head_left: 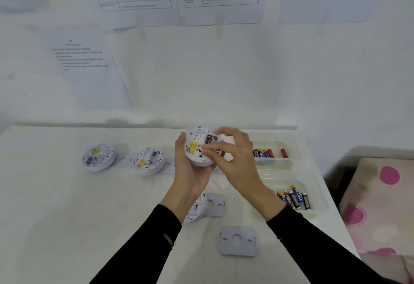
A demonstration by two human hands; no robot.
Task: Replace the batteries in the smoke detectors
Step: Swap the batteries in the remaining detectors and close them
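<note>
Fingers of the left hand (190, 171) curl round the rim of the smoke detector (197, 147), held above the table (67, 194); its round back faces the camera, battery bay (210, 139) at the upper right; the right hand (237, 160) sits beside it, curled fingertips at the bay; whether they pinch anything cannot be told.

Held smoke detector (199, 149): matt white plastic, glossy yellow sticker (193, 145). Mounting plate (238, 241): smooth matt plastic. Trays (275, 163): clear glossy plastic. Batteries (263, 153): shiny wrappers. Wall sheets (89, 77): paper. Sleeves (139, 245): black cloth. Spotted cover (380, 205): soft fabric.
</note>
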